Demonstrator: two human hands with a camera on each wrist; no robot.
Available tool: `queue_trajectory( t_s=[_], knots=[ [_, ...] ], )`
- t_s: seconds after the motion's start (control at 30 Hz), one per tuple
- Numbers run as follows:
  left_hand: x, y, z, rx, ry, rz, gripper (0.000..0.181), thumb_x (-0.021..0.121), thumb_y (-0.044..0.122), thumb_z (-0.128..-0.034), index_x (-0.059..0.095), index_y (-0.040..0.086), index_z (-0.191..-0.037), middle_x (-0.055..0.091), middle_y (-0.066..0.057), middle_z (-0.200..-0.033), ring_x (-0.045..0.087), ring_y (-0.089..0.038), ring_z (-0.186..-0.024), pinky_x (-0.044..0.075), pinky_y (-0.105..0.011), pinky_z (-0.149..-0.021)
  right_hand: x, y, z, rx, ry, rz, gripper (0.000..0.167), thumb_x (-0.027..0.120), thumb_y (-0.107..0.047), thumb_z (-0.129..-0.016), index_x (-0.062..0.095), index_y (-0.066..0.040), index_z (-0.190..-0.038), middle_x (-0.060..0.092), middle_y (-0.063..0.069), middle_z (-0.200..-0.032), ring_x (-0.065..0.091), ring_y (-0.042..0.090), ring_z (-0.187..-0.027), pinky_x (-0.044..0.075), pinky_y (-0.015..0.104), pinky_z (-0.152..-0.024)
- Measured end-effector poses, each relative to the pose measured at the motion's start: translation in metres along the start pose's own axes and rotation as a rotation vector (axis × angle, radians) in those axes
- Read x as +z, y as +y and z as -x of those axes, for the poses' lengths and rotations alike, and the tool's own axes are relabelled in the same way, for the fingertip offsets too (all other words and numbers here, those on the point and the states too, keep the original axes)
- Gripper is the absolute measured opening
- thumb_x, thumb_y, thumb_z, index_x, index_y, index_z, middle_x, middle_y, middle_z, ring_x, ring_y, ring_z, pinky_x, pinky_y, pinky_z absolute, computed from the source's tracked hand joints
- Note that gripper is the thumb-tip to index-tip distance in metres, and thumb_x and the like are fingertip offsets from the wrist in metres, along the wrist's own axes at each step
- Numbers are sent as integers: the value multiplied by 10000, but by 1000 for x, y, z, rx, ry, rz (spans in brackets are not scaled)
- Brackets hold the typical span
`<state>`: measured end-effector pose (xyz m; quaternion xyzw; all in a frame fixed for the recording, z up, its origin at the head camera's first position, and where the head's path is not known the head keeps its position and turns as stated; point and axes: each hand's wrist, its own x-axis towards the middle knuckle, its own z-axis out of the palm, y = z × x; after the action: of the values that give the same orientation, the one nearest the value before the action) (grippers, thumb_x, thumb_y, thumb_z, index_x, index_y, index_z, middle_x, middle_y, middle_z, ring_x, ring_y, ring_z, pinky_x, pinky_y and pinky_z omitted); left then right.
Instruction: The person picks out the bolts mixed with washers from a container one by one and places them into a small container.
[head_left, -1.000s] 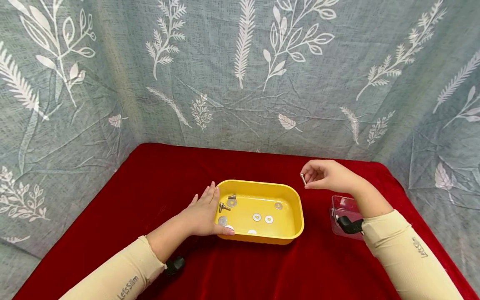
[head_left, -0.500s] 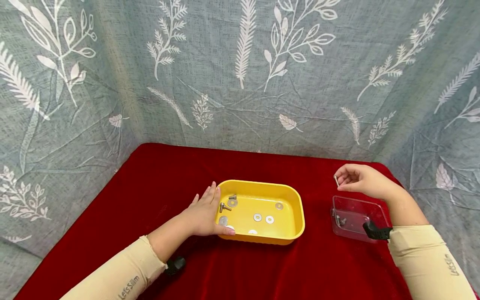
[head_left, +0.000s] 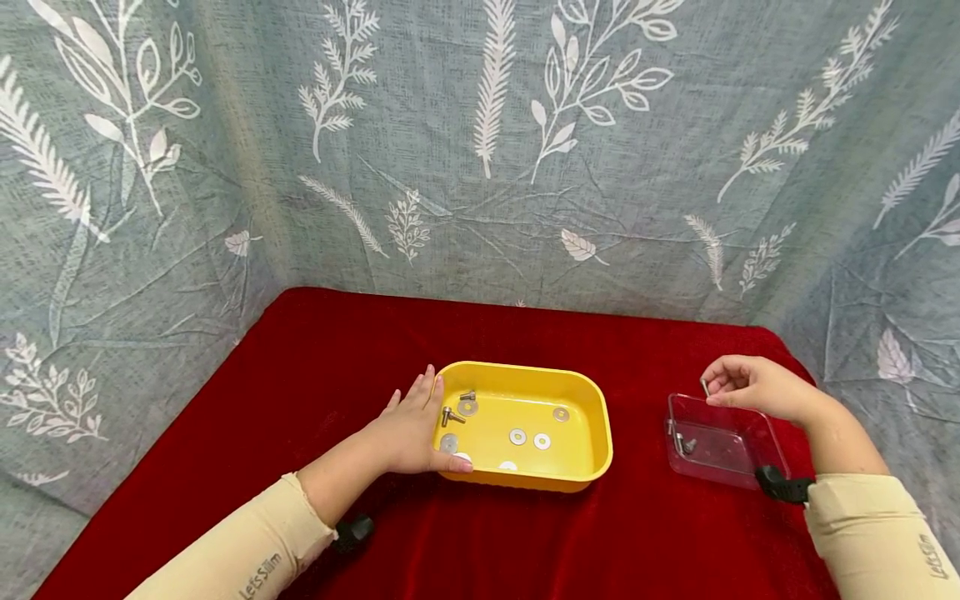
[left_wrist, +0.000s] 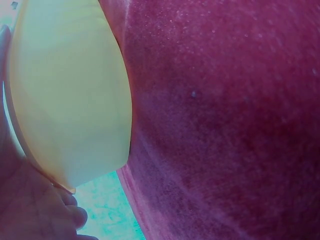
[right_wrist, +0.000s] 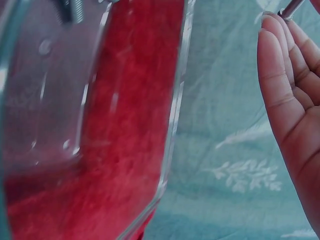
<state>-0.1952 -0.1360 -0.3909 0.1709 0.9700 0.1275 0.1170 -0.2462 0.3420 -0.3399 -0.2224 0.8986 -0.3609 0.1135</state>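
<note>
Near the back rim of a clear plastic box (head_left: 720, 477), my right hand (head_left: 765, 387) pinches a silver screw (head_left: 705, 387) between thumb and fingertips, above the box. The screw (right_wrist: 291, 9) also shows at the top of the right wrist view. Several screws (head_left: 686, 445) lie at the box's left end. My left hand (head_left: 408, 429) rests against the left end of a yellow tray (head_left: 525, 367), fingers straight, thumb over the near rim. Inside that tray are flat washers (head_left: 517, 437) and two screws (head_left: 452, 417) at the left. Part of one washer is behind the thumb.
A red cloth (head_left: 540, 546) covers the table. Patterned grey-green curtains (head_left: 450, 167) hang behind it and at both sides. Between the yellow tray and the clear box lies a strip of red cloth.
My right hand has moved right with the screw, from beside the yellow tray to the clear box, and come lower. My left hand has stayed on the tray.
</note>
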Motion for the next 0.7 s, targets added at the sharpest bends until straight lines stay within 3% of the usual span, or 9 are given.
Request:
queue_trajectory(
  t_s=[0.4,0.7],
  knots=[
    [1,0,0,-1,12,5,1272,590,774,-609,46,-6,-1453,-107,-158,-1505,-20,-289,-1391,86,-519,-1086,1,14,11,14,-24,1,242,670,-87,-819,579,42,-1003,614,-13,-852,575,50,-776,499,248,-647],
    [1,1,-1,4,18,10,1275,595,771,-607,53,-15,-1452,-87,-167,-1508,-10,-296,-1392,89,-528,-1082,-1,14,13,17,-43,-30,283,648,-88,-838,568,85,-1048,637,21,-881,596,53,-796,507,250,-668]
  ],
)
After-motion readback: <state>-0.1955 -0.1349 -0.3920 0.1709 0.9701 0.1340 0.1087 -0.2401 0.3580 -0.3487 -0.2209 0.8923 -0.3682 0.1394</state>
